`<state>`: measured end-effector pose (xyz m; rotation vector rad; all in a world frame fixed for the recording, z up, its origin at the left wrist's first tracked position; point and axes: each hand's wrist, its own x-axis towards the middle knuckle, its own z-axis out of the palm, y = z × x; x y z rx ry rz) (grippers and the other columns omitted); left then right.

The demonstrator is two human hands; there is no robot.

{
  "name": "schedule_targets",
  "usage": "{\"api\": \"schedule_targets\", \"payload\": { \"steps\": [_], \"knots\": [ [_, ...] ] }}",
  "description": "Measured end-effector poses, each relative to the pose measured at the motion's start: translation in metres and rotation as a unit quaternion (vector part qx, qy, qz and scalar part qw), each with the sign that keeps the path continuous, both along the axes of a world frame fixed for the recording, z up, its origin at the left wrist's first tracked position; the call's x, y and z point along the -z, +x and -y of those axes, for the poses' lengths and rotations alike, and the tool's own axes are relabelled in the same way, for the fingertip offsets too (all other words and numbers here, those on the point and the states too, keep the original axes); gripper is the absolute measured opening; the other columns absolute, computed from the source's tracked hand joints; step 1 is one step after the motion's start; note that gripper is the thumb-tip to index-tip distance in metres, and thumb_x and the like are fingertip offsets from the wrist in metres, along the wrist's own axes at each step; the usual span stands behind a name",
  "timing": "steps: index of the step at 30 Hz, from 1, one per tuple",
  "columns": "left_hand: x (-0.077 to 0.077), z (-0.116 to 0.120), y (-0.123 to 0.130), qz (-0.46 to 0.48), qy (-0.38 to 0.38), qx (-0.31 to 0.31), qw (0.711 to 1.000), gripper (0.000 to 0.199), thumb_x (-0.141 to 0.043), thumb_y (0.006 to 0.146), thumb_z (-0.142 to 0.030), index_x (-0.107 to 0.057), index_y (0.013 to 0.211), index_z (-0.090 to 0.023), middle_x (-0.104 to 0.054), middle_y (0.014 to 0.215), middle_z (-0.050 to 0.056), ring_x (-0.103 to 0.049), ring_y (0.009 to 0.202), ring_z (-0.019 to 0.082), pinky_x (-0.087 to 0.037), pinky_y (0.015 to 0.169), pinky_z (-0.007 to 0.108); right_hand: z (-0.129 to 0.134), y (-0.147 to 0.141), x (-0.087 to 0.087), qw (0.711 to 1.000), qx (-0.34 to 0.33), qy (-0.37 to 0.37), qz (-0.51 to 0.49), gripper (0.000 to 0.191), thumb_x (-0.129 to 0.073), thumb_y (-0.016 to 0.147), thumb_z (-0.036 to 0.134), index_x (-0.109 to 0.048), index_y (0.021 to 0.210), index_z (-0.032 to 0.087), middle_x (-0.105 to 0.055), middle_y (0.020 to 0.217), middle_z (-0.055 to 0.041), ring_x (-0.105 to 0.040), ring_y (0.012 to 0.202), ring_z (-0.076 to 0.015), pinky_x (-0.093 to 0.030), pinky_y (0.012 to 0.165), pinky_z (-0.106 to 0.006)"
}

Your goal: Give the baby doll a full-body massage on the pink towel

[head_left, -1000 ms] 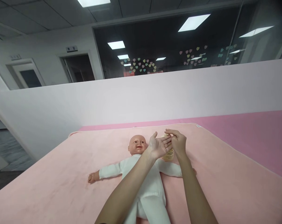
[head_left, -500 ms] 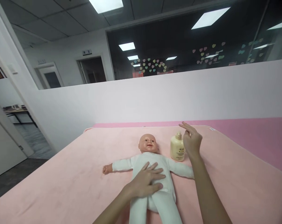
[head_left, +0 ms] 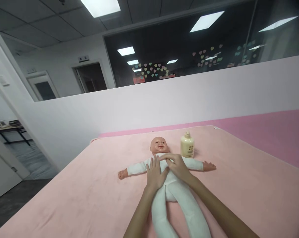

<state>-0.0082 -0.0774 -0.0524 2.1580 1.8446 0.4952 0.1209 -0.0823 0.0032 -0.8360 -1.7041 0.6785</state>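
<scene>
A baby doll (head_left: 171, 177) in a white bodysuit lies on its back on a peach blanket (head_left: 90, 195), arms spread, head toward the wall. My left hand (head_left: 155, 174) rests flat on the doll's chest and side, its fingers stretched and thumb apart. Across the upper chest, just below the collar, lies my right hand (head_left: 177, 165), with its fingers bent and pointing left. Its fingertips come close to my left hand; nothing shows in its grip, though the underside is hidden. Beside the doll's head stands a pale yellow pump bottle (head_left: 187, 147), upright and untouched.
Behind the blanket rises a low white partition (head_left: 139, 105) with a dark window above it, dotted with heart stickers. A pink surface (head_left: 275, 132) borders the blanket at the back and right. At left are a white door (head_left: 5, 180) and a table with things on it.
My right hand has come down from beside the bottle onto the doll's upper chest. My left hand has slid up and left from the belly. The view has shifted slightly.
</scene>
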Motion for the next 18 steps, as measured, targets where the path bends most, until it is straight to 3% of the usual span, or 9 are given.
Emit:
{"api": "schedule_targets", "payload": {
  "steps": [3,6,10,14,16,18],
  "knots": [
    [0.004,-0.003,-0.012,0.018,0.003,0.027,0.999,0.067,-0.033,0.088,-0.042,-0.017,0.147,-0.016,-0.007,0.154,0.007,-0.006,0.142,0.026,-0.011,0.113,0.049,0.010,-0.006,0.021,0.997,-0.037,-0.067,0.032,0.038,-0.037,0.064,0.010,-0.073,0.073,0.018,-0.071,0.080,-0.0041,-0.067,0.078,-0.0176,-0.051,0.079,-0.032],
    [0.009,-0.007,-0.019,0.053,0.022,0.049,0.997,0.063,-0.035,0.088,-0.037,-0.022,0.146,-0.018,-0.011,0.153,0.008,-0.010,0.141,0.025,-0.011,0.113,0.047,0.015,-0.007,0.030,0.996,-0.042,-0.073,0.042,0.040,-0.036,0.063,0.009,-0.073,0.075,0.018,-0.072,0.084,-0.0040,-0.066,0.082,-0.0172,-0.049,0.085,-0.032],
    [0.016,-0.011,-0.021,0.105,0.042,0.011,0.994,0.060,-0.029,0.090,-0.042,-0.028,0.144,-0.015,-0.021,0.151,0.011,-0.014,0.140,0.027,-0.011,0.112,0.050,0.017,-0.004,0.040,0.994,-0.002,-0.029,0.104,0.051,-0.040,0.069,0.009,-0.065,0.111,0.020,-0.065,0.114,-0.0045,-0.060,0.106,-0.0175,-0.042,0.098,-0.035],
    [0.020,-0.013,-0.018,0.140,0.062,-0.039,0.988,0.057,-0.028,0.089,-0.031,-0.033,0.140,-0.007,-0.031,0.147,0.016,-0.020,0.139,0.027,-0.014,0.113,0.046,0.017,-0.001,0.049,0.970,-0.016,-0.034,0.238,0.055,-0.036,0.079,0.013,-0.048,0.132,0.021,-0.048,0.136,-0.0040,-0.038,0.131,-0.0178,-0.016,0.114,-0.045],
    [0.022,-0.012,-0.017,0.159,0.063,-0.049,0.984,0.056,-0.026,0.089,-0.027,-0.034,0.139,-0.004,-0.032,0.146,0.016,-0.021,0.139,0.025,-0.014,0.113,0.044,0.013,0.000,0.051,0.954,-0.019,-0.057,0.294,0.050,-0.033,0.087,0.022,-0.044,0.136,0.022,-0.041,0.141,-0.0036,-0.029,0.136,-0.0183,-0.004,0.114,-0.050],
    [0.024,-0.011,-0.017,0.172,0.058,-0.046,0.982,0.056,-0.024,0.089,-0.026,-0.033,0.140,-0.003,-0.030,0.147,0.015,-0.021,0.139,0.024,-0.014,0.114,0.043,0.006,0.000,0.052,0.940,-0.009,-0.080,0.333,0.049,-0.031,0.090,0.034,-0.041,0.138,0.024,-0.035,0.145,-0.0034,-0.023,0.139,-0.0193,0.000,0.113,-0.052]
  ]
}}
